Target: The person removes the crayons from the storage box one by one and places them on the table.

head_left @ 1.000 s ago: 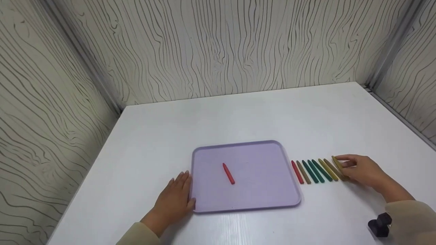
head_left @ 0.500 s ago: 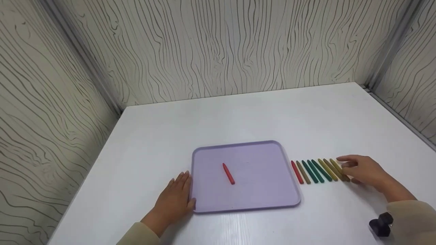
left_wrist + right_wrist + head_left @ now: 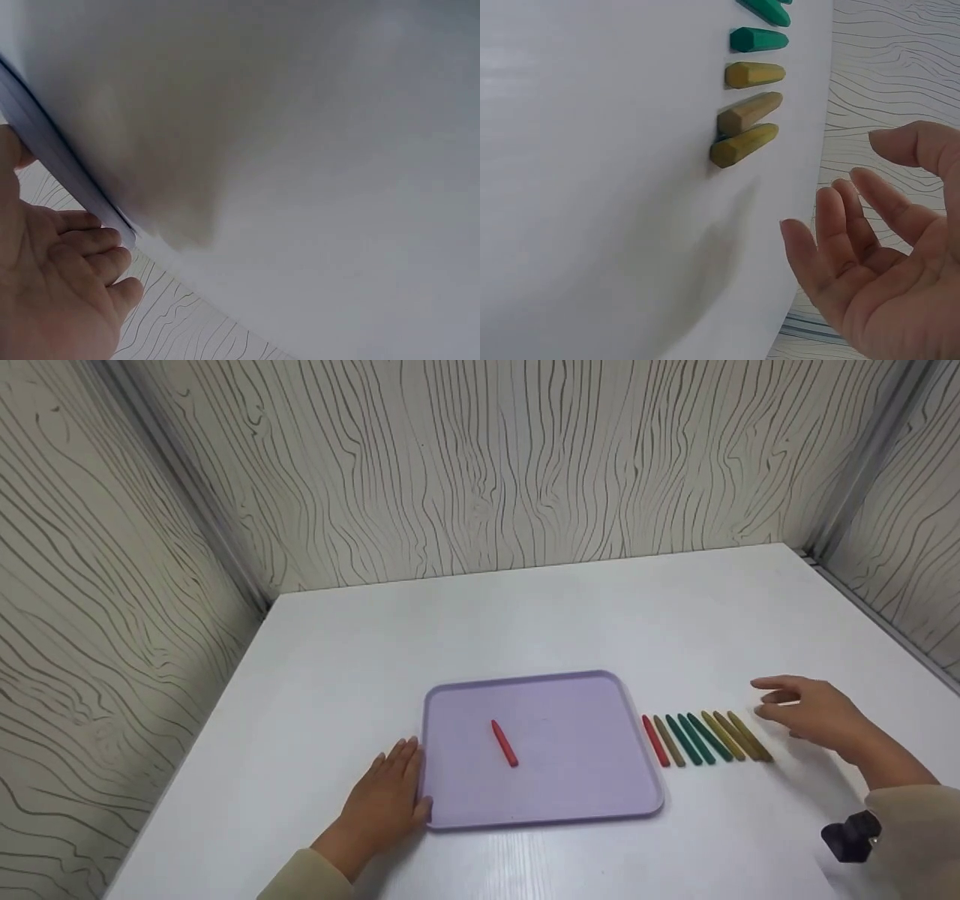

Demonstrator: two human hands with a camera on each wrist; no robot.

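My left hand [image 3: 384, 802] lies along the left edge of a lilac rectangular tray [image 3: 577, 780]. Its fingers are straight and its thumb is at the near left corner; the left wrist view shows the fingers against the tray's rim [image 3: 64, 161]. One red crayon [image 3: 504, 743] lies inside the tray. My right hand [image 3: 817, 716] hovers with nothing in it, fingers loosely bent, just right of a row of crayons. The yellow crayon [image 3: 742, 146] at the row's right end is nearest to it, touching a brown crayon [image 3: 748, 112].
From the tray's right rim the row runs rightward: a red crayon [image 3: 655, 741], a brown one, several green crayons [image 3: 684, 739], then yellow and brown. A black device [image 3: 851, 836] sits at my right sleeve. Patterned panels [image 3: 480, 465] wall in the white table [image 3: 360, 645].
My right hand has laid the yellow crayon at the row's right end, let go of it and moved up and to the right. The left hand and tray have stayed in place.
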